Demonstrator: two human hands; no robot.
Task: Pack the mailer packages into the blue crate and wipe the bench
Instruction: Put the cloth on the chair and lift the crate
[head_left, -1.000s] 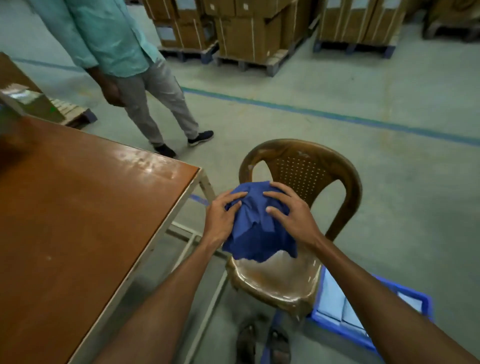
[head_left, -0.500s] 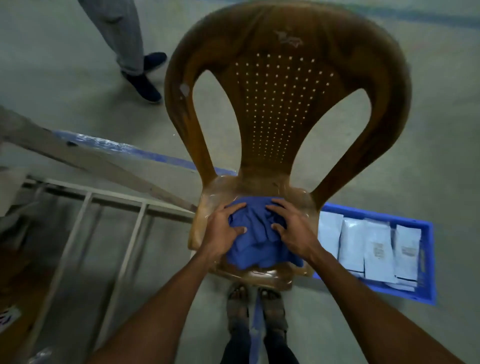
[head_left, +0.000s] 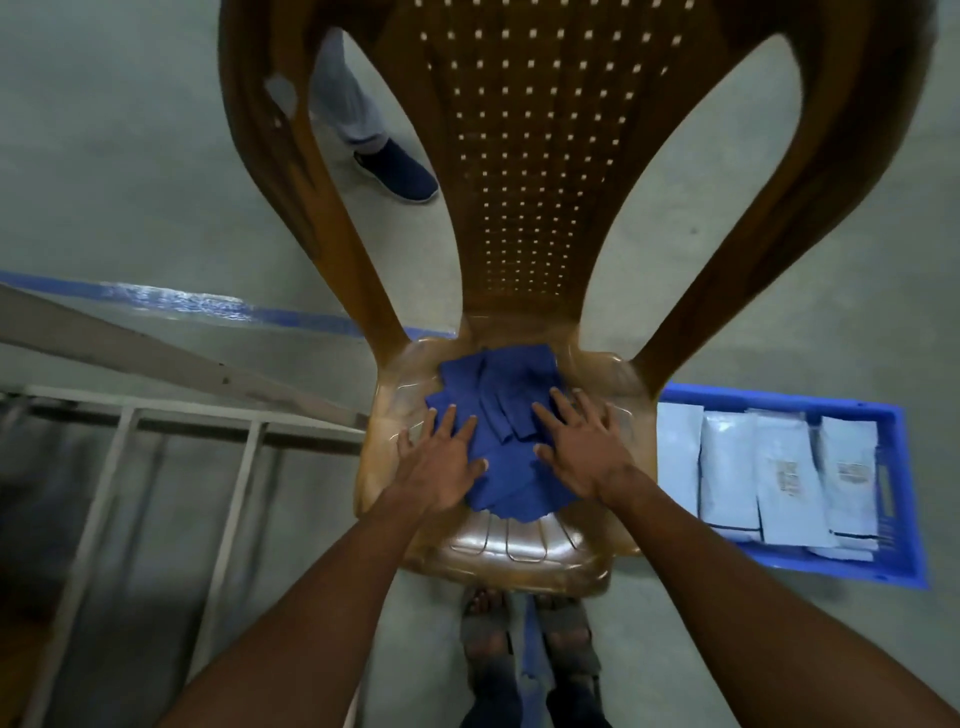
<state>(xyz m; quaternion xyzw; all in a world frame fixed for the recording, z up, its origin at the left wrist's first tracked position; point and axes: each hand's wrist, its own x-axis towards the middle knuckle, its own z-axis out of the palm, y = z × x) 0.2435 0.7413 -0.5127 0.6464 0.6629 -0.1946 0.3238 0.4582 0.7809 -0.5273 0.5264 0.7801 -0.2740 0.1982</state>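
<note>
Both hands lie flat with fingers spread, left hand (head_left: 441, 462) and right hand (head_left: 584, 457) pressing a folded blue cloth (head_left: 498, 410) onto the brown plastic chair (head_left: 524, 551); white mailer packages (head_left: 779, 473) fill the blue crate (head_left: 901, 499) beside it

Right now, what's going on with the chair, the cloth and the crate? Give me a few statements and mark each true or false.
1. The blue cloth lies on the seat of the brown plastic chair. True.
2. The left hand and the right hand rest on the cloth with straight fingers. True.
3. The blue crate is empty. False: white mailer packages lie in it side by side.
4. The crate stands on the chair. False: it stands on the floor, to the right of the chair.
</note>
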